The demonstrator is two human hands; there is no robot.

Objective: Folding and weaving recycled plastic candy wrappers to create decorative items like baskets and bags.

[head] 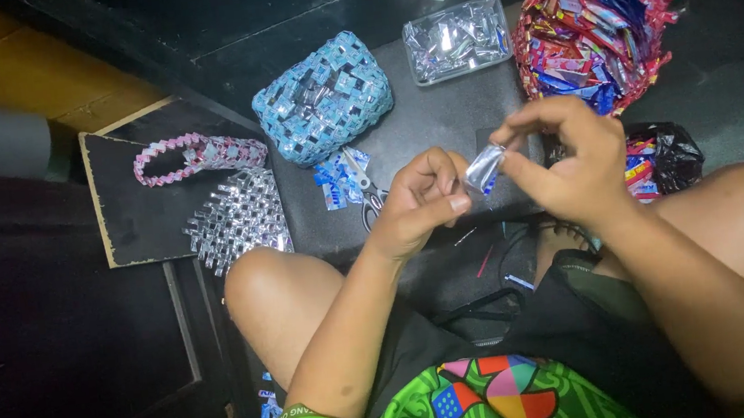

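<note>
Head view: your left hand (pixel 417 202) and right hand (pixel 570 160) meet above your knees, fingertips of both pinched together on a small folded silver foil strip (pixel 485 169). Just behind your left hand, grey-handled scissors (pixel 368 191) lie on loose blue wrappers (pixel 332 181). Farther off stand a blue woven wrapper pouch (pixel 322 99), a clear plastic box of foil pieces (pixel 455 39) and a red woven basket of wrappers (pixel 592 24). Left lies a silver woven mat (pixel 239 218).
</note>
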